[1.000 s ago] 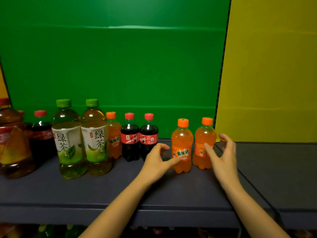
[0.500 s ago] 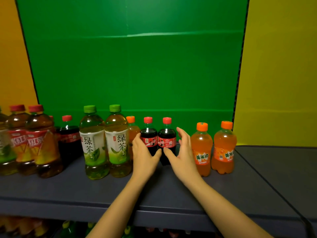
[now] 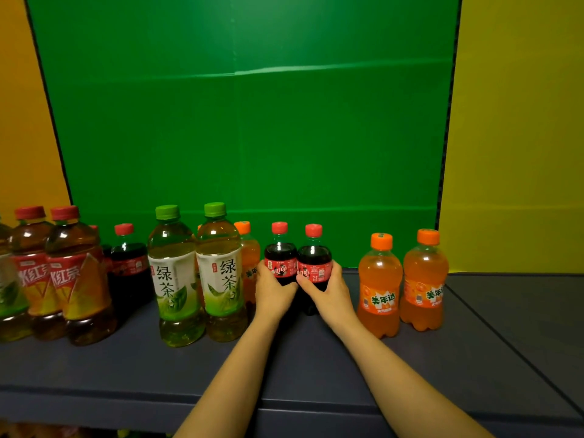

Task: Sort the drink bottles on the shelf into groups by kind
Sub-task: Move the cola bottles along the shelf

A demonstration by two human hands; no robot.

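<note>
Just right of the left green tea bottle (image 3: 172, 279), behind the right green tea bottle (image 3: 221, 279), an orange soda bottle (image 3: 250, 263) shows only its cap, shoulder and a strip of label. Further right, the left hand (image 3: 273, 292) and right hand (image 3: 328, 294) cover the lower halves of the left cola bottle (image 3: 280, 259) and right cola bottle (image 3: 314, 263) they grip. Far left of that tea bottle, a green-labelled bottle (image 3: 6, 295) is cut by the frame edge. Below it, lower-shelf goods (image 3: 126, 433) are too dark to name
</note>
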